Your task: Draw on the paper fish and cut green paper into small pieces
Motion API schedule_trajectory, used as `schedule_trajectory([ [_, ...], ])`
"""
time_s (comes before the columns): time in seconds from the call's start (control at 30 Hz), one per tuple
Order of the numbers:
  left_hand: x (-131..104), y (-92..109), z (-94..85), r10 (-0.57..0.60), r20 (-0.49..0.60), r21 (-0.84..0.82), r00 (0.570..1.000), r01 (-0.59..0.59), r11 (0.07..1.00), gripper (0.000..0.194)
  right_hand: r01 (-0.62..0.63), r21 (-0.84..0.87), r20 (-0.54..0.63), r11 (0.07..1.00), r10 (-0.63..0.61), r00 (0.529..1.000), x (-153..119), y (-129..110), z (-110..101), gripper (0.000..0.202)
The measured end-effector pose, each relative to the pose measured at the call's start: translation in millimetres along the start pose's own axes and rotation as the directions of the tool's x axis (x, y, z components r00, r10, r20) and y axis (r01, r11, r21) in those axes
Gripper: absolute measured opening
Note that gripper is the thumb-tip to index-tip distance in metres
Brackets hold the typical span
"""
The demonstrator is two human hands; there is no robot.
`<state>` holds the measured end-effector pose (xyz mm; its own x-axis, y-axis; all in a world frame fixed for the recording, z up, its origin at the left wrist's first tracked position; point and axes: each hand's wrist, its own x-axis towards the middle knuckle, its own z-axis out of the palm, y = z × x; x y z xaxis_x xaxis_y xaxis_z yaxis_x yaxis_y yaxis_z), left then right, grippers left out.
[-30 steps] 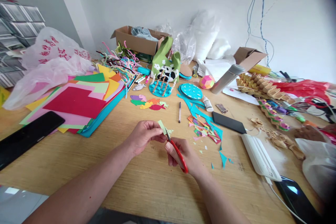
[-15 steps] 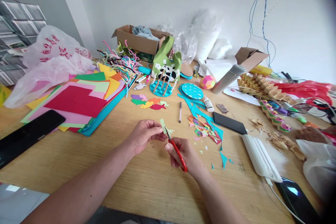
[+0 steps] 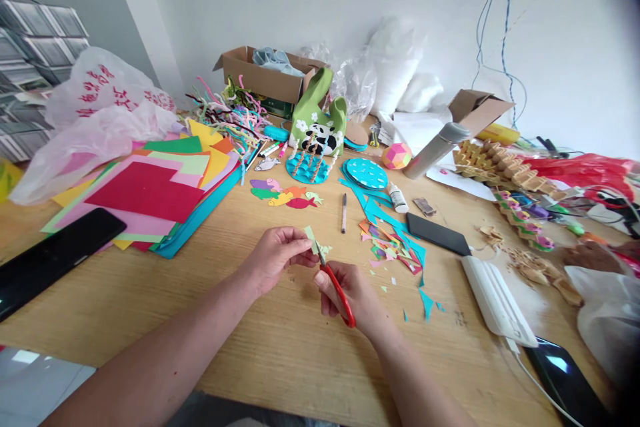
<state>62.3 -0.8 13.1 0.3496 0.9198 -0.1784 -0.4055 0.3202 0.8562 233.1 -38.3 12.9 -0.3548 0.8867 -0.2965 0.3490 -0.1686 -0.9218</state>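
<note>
My left hand (image 3: pixel 281 255) pinches a small light green piece of paper (image 3: pixel 309 235) between thumb and fingers. My right hand (image 3: pixel 345 287) is closed round red-handled scissors (image 3: pixel 340 295), whose blades point up and left against the paper's edge. Light green scraps (image 3: pixel 326 249) lie just beyond the blades. Farther back on the table sit cut paper fish in several colours, a red one (image 3: pixel 301 202) among them, and a pen (image 3: pixel 344 213). To the right of my hands is a heap of coloured paper scraps (image 3: pixel 393 247).
Coloured paper sheets (image 3: pixel 145 190) and a black phone (image 3: pixel 65 257) lie on the left. A green panda bag (image 3: pixel 320 120) stands at the back. On the right are a grey bottle (image 3: pixel 436 150), a black slab (image 3: pixel 437 233) and a white power bank (image 3: pixel 497 300) with its cable.
Both hands keep nearly the same place, with the scissors still at the green paper. The view has shifted very slightly.
</note>
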Motion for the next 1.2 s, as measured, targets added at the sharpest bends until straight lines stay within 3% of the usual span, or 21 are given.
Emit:
schedule_trajectory([
  [0.3, -0.5, -3.4, 3.8, 0.033, -0.089, 0.007, 0.995, -0.033, 0.999, 0.021, 0.009, -0.013, -0.004, 1.000, -0.009, 1.000, -0.4, -6.1, 0.7, 0.053],
  [0.77, -1.8, -3.5, 7.2, -0.003, -0.046, 0.013, 0.999, 0.003, 1.000, 0.021, 0.005, -0.048, -0.020, 0.999, -0.006, 1.000, 0.4, -5.6, 1.9, 0.052],
  [1.2, -2.0, -3.4, 8.2, -0.022, -0.091, -0.004, 0.996, 0.022, 1.000, 0.023, -0.046, -0.032, -0.078, 0.998, 0.044, 0.996, 3.2, 1.4, 4.3, 0.052],
])
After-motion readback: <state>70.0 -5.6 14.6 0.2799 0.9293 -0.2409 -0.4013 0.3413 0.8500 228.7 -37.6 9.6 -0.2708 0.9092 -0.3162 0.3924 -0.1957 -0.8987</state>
